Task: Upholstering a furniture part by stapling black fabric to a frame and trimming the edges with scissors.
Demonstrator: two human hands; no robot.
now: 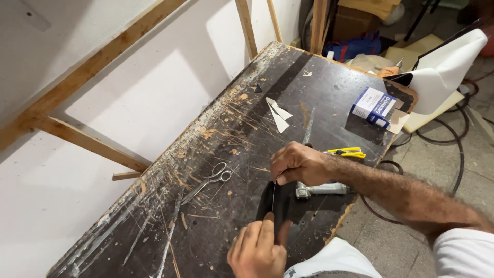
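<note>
Left hand (256, 250) cut by bottom edge; black piece (275, 205) half-hidden.

You've got even, fairly bright indoor light, source looks overhead. The white wall (128, 103) at left runs near blown out, with soft grey shadows across it. The dark table (309, 82) takes a mild sheen at its far end, no hard glare. Focus is sharp centre-frame; wide-angle stretch bends the edges, corners go slightly soft.

Scissors (208, 181) lie closed on the scarred dark worktable (288, 92), left of the fingers. Pale offcuts (278, 116) rest beyond the fingers. A yellow-handled cutter (346, 152) lies right of them; a blue-and-white box (374, 107) sits farther off, near the table's corner.
</note>
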